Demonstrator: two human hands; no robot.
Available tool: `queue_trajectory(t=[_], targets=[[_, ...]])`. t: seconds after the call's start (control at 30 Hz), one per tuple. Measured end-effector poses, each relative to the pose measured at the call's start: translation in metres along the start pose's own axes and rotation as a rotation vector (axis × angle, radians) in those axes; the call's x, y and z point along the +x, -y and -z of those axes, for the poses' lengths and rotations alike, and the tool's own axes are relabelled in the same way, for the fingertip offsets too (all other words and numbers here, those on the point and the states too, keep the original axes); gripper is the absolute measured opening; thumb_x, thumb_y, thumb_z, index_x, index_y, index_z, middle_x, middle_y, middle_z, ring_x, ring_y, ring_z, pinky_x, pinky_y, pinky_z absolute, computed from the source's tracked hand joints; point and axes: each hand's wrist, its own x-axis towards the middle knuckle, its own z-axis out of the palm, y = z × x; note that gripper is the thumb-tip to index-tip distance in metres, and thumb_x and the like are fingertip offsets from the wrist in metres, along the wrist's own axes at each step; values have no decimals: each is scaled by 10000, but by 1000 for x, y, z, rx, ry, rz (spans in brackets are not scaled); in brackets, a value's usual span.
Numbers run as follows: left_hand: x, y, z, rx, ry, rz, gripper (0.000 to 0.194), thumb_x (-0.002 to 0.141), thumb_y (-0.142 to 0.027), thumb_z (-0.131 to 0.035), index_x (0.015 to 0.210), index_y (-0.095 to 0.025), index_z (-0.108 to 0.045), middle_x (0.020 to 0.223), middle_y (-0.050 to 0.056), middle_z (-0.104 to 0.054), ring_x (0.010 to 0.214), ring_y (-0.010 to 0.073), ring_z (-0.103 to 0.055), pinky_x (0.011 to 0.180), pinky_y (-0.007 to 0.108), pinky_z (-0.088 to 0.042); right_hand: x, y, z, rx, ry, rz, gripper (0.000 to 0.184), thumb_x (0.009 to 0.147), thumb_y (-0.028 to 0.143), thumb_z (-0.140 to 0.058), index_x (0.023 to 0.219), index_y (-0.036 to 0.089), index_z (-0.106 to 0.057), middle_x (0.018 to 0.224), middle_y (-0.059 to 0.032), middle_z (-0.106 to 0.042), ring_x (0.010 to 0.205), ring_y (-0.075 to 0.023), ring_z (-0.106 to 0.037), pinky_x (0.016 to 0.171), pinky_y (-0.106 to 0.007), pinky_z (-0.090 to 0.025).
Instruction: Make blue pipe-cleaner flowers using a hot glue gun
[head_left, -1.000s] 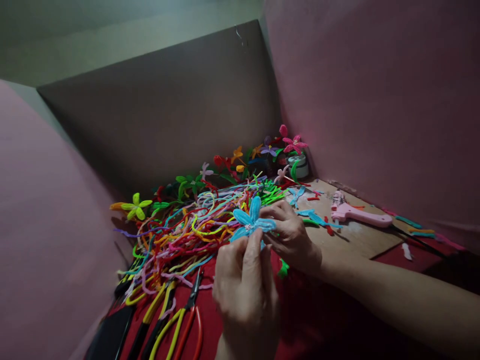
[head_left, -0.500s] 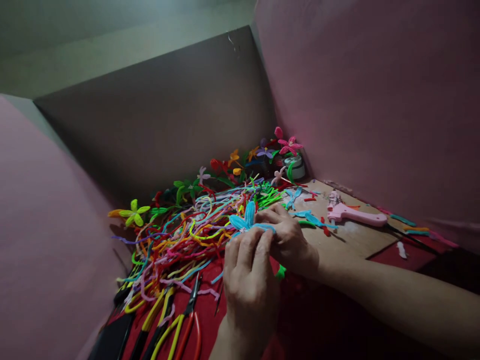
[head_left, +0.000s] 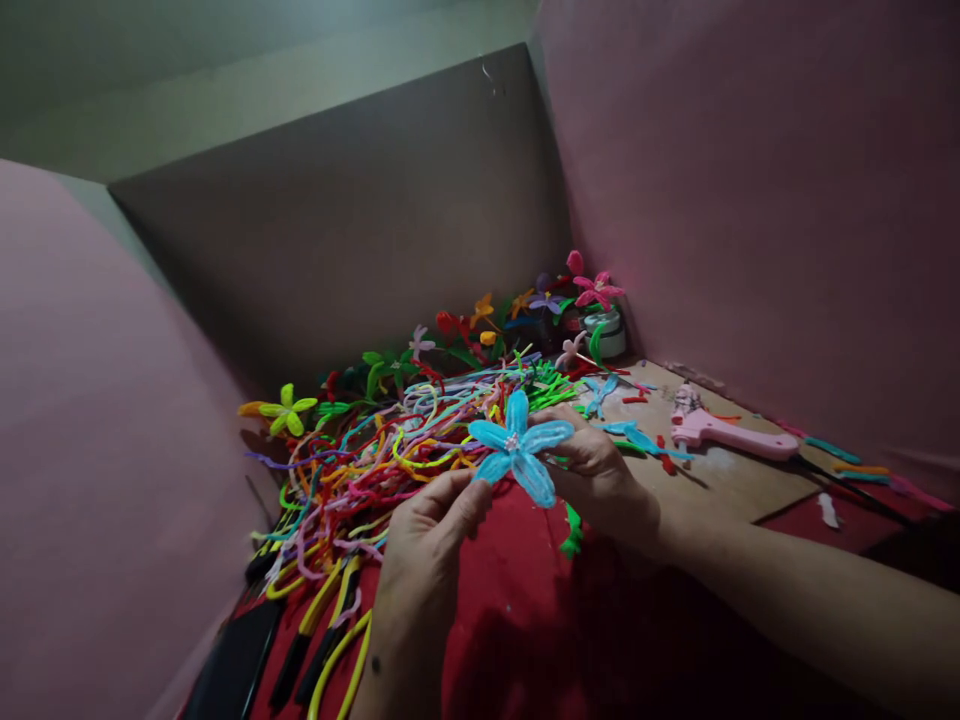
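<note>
Head view showed both of my hands raised over the red cloth-covered bench (head_left: 517,600), with a light-blue five-petalled pipe-cleaner flower (head_left: 519,450) held between them, above the bench's middle. My right hand (head_left: 600,470) pinched the flower from behind, near its right petal; my left hand (head_left: 427,540) had thumb and fingertips closed on the tip of the lower left petal. I judged the flower nearly finished: five petals were spread and a small pale bead sat at the centre, though I could not tell whether a stem was fixed behind it. Just beyond it lay a tangled heap of multicoloured pipe cleaners (head_left: 375,460), so plenty of stock remained unshaped. Finished pipe-cleaner flowers in yellow-green, orange, purple and pink (head_left: 480,320) stood along the bench's far edge, up to a small white pot (head_left: 611,335) in the far right corner. A pink glue gun (head_left: 731,432) lay on a brown board (head_left: 712,480) toward the right edge, and yellow- and black-handled pliers (head_left: 322,630) lay at the near left.
</note>
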Motion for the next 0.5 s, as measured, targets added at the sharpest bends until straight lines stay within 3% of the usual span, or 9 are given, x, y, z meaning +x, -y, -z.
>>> queue_trajectory(t=[0.1,0.23,0.33,0.5], targets=[[6,6,-1,-141,39,-3,198,698,-303,-670,644,-115,-642,550,-3,-529,532,84,-450,545,207,-363,3,1,-4,168,-24,-85,141,774,251,-592,660,211,-665,731,-27,-584,779,-173,-507,754,-351,-429],[12,11,-3,-287,-38,6,239,621,-250,-729,826,-145,-666,671,8,-613,578,79,-502,569,194,-393,9,3,-5,542,-88,-401,98,687,276,-688,658,185,-665,697,-3,-601,662,-124,-521,652,-286,-444],[13,14,-10,-159,-33,19,257,612,-248,-734,836,-150,-656,757,25,-650,665,101,-560,646,207,-430,12,2,-4,724,-87,-603,141,682,307,-693,735,178,-671,681,1,-612,613,-109,-517,577,-251,-433],[13,23,-36,168,3,-185,213,722,-292,-641,878,-164,-573,779,36,-637,704,148,-588,674,259,-453,11,-2,-5,851,-83,-743,186,652,319,-711,741,162,-664,697,-12,-604,636,-119,-520,545,-234,-409]])
